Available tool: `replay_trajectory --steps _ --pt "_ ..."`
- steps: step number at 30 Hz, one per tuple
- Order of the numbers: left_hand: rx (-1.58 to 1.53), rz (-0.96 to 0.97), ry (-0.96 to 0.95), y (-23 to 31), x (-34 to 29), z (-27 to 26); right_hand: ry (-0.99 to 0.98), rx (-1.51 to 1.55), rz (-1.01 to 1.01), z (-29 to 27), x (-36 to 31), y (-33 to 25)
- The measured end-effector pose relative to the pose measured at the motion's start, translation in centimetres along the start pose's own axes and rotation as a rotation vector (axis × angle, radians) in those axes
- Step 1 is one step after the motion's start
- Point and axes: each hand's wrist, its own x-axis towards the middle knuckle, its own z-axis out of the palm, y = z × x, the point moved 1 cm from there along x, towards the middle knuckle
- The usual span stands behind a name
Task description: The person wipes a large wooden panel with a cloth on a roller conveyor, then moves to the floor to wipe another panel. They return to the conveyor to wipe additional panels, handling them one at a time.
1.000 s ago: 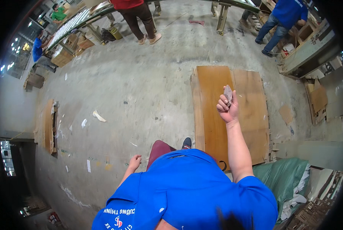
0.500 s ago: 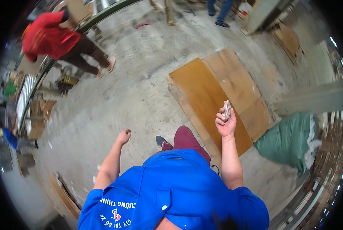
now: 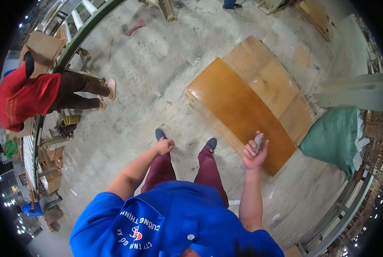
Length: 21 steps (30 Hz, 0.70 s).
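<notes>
In my right hand [image 3: 254,156], palm turned up, is a folded pale pinkish-grey piece [image 3: 258,143], cloth or sandpaper; I cannot tell which. The fingers and thumb close round it. Below that hand lies a smooth orange-brown wooden panel [image 3: 232,100], resting on flattened cardboard [image 3: 270,77] on the floor; the hand is above it and apart from it. My left hand [image 3: 164,146] hangs in front of my legs with its fingers curled into a loose fist, and nothing shows in it.
A full green sack [image 3: 335,139] stands right of the panel, near a pale post [image 3: 350,91]. At the left, a person in a red shirt [image 3: 31,96] works beside a green-railed roller conveyor [image 3: 86,32] with cartons. A red scrap [image 3: 135,28] lies on the concrete floor.
My left hand has swung inward to the right, and both my feet now show. My right hand still holds the folded piece, now lower in view. The co-worker and conveyor appear farther left.
</notes>
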Motion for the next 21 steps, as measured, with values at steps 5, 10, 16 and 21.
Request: replay_trajectory --steps 5,10,16,21 --pt "-0.082 0.044 -0.094 -8.3 9.6 -1.7 0.195 0.056 -0.192 -4.9 -2.1 7.2" --pt "-0.372 -0.067 0.151 -17.5 23.1 -4.3 0.42 0.266 -0.263 -12.5 -3.4 16.4" --pt "-0.149 0.01 0.081 -20.4 36.9 -1.5 0.386 0.209 -0.234 -20.9 -1.2 21.5" --pt "-0.304 0.082 0.055 -21.3 45.9 2.3 0.329 0.091 -0.447 -27.0 -0.6 21.4"
